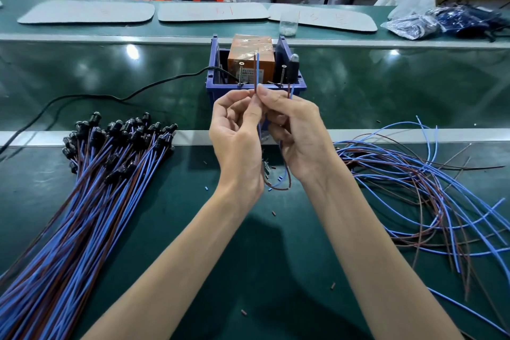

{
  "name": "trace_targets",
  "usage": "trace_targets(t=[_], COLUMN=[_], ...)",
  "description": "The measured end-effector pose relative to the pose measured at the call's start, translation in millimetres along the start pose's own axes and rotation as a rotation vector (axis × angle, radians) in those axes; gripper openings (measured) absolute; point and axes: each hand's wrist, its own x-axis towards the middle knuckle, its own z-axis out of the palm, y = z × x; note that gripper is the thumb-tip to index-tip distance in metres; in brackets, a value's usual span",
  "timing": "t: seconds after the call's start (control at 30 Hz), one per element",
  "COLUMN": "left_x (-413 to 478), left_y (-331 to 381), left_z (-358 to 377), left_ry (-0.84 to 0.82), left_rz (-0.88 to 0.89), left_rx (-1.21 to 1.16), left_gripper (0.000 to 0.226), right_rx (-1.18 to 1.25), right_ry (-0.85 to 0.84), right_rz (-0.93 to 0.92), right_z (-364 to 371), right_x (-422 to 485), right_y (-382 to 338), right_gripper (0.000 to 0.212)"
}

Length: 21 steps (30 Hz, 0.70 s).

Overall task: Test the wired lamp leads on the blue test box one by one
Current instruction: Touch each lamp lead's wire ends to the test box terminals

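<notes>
The blue test box (218, 90) stands on the green belt, with an orange block inside and two upright screws (241, 73) at its front. Both hands meet just in front of it. My left hand (234, 130) and my right hand (296, 132) pinch one lead's blue and brown wire ends (256, 72), which point up before the box. The same lead loops down below my right palm. A black lamp (293, 66) stands upright at the box's right front corner, its wires running down into my right hand.
A big bundle of blue and brown leads with black lamp heads (110, 143) lies at the left. A loose tangle of leads (419, 190) lies at the right. A black power cable (110, 96) runs left from the box. Grey mats and plastic bags sit beyond.
</notes>
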Motion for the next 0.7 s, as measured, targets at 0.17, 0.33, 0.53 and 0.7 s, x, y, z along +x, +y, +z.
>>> trace_targets(t=[0.17, 0.33, 0.53, 0.7], left_x=[-1.7, 0.8, 7.6, 12.1], left_y=[-1.8, 0.3, 0.6, 0.9], left_z=[1.0, -0.7, -7.6, -12.3], left_ry=[0.027, 0.085, 0.152, 0.149], left_rz=[0.016, 0.070, 0.084, 0.089], left_rx=[-0.019, 0.026, 0.151, 0.234], left_gripper=[0.017, 0.017, 0.010, 0.007], right_rx=[-0.021, -0.041, -0.079, -0.082], right_ry=[0.093, 0.187, 0.244, 0.268], right_rz=[-0.073, -0.132, -0.173, -0.225], right_z=[2.9, 6.3, 0.7, -3.6], right_x=[0.6, 3.0, 9.5, 11.7], right_y=[2.3, 8.6, 9.2, 8.3], right_gripper=[0.019, 0.019, 0.018, 0.017])
